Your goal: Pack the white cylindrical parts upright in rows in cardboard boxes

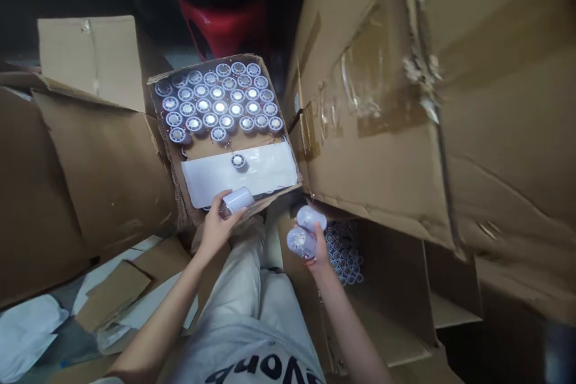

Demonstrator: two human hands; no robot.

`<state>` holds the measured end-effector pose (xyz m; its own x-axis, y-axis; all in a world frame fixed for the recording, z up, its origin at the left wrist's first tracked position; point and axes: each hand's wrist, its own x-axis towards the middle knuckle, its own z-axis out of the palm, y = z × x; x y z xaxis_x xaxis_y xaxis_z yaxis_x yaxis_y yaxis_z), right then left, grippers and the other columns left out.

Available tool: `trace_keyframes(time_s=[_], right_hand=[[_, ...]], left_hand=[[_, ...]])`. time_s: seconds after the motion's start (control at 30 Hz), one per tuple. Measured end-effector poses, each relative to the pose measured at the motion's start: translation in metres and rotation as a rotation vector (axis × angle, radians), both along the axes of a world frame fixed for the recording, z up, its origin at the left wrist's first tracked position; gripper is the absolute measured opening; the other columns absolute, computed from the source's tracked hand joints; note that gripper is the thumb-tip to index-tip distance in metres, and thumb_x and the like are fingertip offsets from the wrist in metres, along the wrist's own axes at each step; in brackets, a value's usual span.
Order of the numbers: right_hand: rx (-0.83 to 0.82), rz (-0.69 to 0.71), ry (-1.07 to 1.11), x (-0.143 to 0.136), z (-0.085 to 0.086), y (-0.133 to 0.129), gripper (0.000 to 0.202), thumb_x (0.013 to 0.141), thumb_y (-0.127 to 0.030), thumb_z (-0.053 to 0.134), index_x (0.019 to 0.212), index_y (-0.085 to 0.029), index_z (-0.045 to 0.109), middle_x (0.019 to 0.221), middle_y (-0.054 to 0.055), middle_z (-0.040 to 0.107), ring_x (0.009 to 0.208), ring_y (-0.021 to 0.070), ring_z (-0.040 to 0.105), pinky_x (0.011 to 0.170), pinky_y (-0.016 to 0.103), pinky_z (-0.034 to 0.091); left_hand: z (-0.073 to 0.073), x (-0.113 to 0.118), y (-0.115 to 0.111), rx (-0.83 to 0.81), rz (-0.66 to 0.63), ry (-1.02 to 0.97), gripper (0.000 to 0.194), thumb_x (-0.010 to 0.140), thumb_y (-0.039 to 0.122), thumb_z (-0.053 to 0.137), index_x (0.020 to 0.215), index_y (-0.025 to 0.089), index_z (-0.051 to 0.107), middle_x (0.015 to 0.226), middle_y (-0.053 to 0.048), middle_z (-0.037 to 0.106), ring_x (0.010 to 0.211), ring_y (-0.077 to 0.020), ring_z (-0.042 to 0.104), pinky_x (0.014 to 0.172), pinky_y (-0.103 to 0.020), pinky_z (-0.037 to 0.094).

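Observation:
My left hand [220, 222] grips a pale lilac cylinder [239, 200] by its end, over the near edge of an open cardboard box [294, 159]. Rows of similar cylinders with round slotted ends and thin red wires [220, 108] stand in the far part of that box. A single cylinder [238, 161] rests on a white sheet [270, 162] in the near part. To the right, my right hand [320, 250] is closed round two more lilac cylinders [301, 242], held side by side. What kind of part the cylinders are, I cannot make out.
Beneath my right hand, a lower open box [391, 294] holds many more cylinders [344, 255]. A tall taped carton [382, 84] walls off the right side. Open cartons [103, 162] stand at left, with cardboard scraps [112, 294] and a white bag [31, 333] below. Something red [225, 27] stands behind.

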<state>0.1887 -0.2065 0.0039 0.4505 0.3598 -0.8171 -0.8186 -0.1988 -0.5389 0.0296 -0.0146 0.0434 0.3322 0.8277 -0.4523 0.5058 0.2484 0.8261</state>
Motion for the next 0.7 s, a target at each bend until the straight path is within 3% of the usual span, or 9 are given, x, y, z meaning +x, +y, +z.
trace_keyframes(time_s=[0.1,0.2,0.3,0.37,0.43,0.53,0.63,0.7], right_hand=[[-0.080,-0.136,0.044,-0.009,0.010,-0.104,0.058,0.063,-0.068,0.062,0.088,-0.015,0.066,0.081,0.011,0.069,0.067,0.0232,0.066,0.057,0.036,0.056],[-0.232,-0.317,-0.076,-0.021,0.005,-0.220,0.054,0.061,-0.064,0.065,0.091,-0.018,0.063,0.080,0.008,0.068,0.063,0.0225,0.065,0.050,0.035,0.053],[-0.437,-0.492,-0.253,-0.035,-0.017,-0.327,0.057,0.058,-0.055,0.070,0.102,-0.023,0.056,0.083,0.004,0.066,0.065,0.0205,0.063,0.050,0.031,0.051],[-0.549,-0.539,-0.381,-0.043,-0.042,-0.383,0.064,0.056,-0.052,0.070,0.110,-0.023,0.051,0.092,0.003,0.065,0.076,0.0202,0.063,0.061,0.032,0.052],[-0.632,-0.485,-0.497,-0.047,-0.075,-0.421,0.070,0.057,-0.051,0.068,0.116,-0.020,0.048,0.106,0.007,0.062,0.090,0.0209,0.061,0.075,0.035,0.051],[-0.745,-0.284,-0.566,-0.048,-0.136,-0.444,0.074,0.060,-0.048,0.067,0.122,-0.015,0.046,0.117,0.013,0.058,0.104,0.0228,0.056,0.089,0.037,0.044],[-0.843,-0.119,-0.501,-0.043,-0.204,-0.433,0.075,0.063,-0.041,0.069,0.127,-0.014,0.044,0.116,0.013,0.059,0.105,0.0237,0.056,0.090,0.036,0.043],[-0.885,-0.054,-0.444,-0.040,-0.249,-0.414,0.074,0.067,-0.038,0.069,0.131,-0.015,0.041,0.113,0.012,0.061,0.103,0.0237,0.057,0.087,0.034,0.043]], left_hand=[[0.015,0.018,-0.059,-0.119,-0.101,-0.204,0.056,0.067,0.040,0.069,0.117,0.023,0.048,0.116,-0.007,0.056,0.089,-0.0192,0.062,0.071,-0.031,0.055],[0.021,0.038,-0.127,-0.189,-0.266,-0.272,0.054,0.066,0.036,0.068,0.114,0.023,0.047,0.112,-0.006,0.057,0.090,-0.0187,0.061,0.070,-0.030,0.055],[0.011,0.064,-0.191,-0.184,-0.507,-0.249,0.054,0.068,0.038,0.066,0.115,0.022,0.046,0.109,-0.006,0.057,0.084,-0.0171,0.061,0.068,-0.029,0.054],[-0.008,0.087,-0.227,-0.112,-0.739,-0.207,0.055,0.069,0.039,0.066,0.117,0.022,0.046,0.110,-0.006,0.058,0.084,-0.0176,0.062,0.070,-0.030,0.053],[-0.036,0.116,-0.259,0.012,-1.013,-0.162,0.056,0.068,0.036,0.068,0.118,0.021,0.047,0.112,-0.007,0.058,0.091,-0.0201,0.061,0.077,-0.032,0.052],[-0.096,0.158,-0.304,0.227,-1.445,-0.040,0.058,0.064,0.029,0.072,0.116,0.019,0.050,0.115,-0.009,0.058,0.105,-0.0247,0.057,0.090,-0.035,0.047],[-0.173,0.181,-0.346,0.349,-1.813,0.269,0.062,0.062,0.029,0.075,0.118,0.016,0.051,0.117,-0.013,0.056,0.105,-0.0300,0.058,0.089,-0.039,0.047],[-0.224,0.183,-0.370,0.394,-1.945,0.524,0.066,0.063,0.031,0.075,0.121,0.013,0.049,0.120,-0.018,0.054,0.103,-0.0337,0.059,0.085,-0.041,0.049]])
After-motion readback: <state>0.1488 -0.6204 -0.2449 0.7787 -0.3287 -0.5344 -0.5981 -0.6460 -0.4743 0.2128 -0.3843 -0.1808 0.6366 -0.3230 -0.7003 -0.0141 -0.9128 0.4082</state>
